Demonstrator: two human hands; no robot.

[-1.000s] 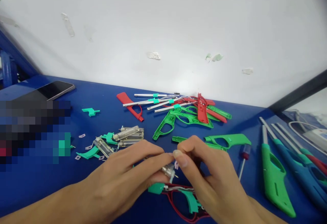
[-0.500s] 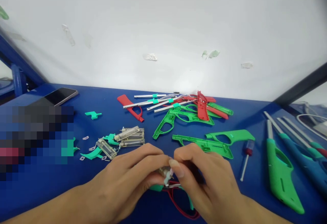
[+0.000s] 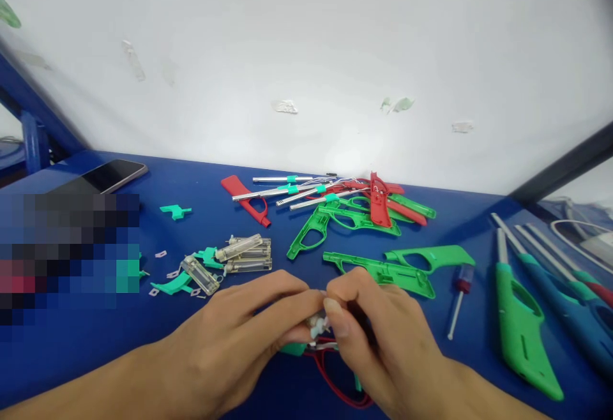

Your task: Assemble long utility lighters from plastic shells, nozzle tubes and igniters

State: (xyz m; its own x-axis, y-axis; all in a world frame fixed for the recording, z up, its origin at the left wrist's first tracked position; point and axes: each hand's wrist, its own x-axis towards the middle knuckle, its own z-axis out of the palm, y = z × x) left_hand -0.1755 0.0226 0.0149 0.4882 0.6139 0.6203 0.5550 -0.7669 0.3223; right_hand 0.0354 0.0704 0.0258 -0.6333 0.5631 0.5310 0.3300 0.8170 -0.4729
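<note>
My left hand (image 3: 239, 327) is curled around a small clear fuel tank (image 3: 313, 322), mostly hidden by the fingers, with a pale valve end (image 3: 318, 327) poking out. Thumb and forefinger of my right hand (image 3: 383, 330) are pinched against that end; what sits between them is hidden. Beneath both hands lies a red lighter shell (image 3: 330, 382) with a teal piece (image 3: 293, 348) near it. To the left are several more clear fuel tanks (image 3: 249, 257), teal triggers (image 3: 172, 285) and tiny pale clips (image 3: 161, 254).
Green shell halves (image 3: 383, 273), red shells (image 3: 380, 203) and metal tubes with wires (image 3: 301, 193) lie towards the white wall. A screwdriver (image 3: 460, 299) and whole lighters (image 3: 524, 330) are at right. A phone (image 3: 115, 174) rests at left.
My right thumb has shifted slightly over the valve end, and the small pale piece seen beside it is now mostly covered. The view has moved slightly.
</note>
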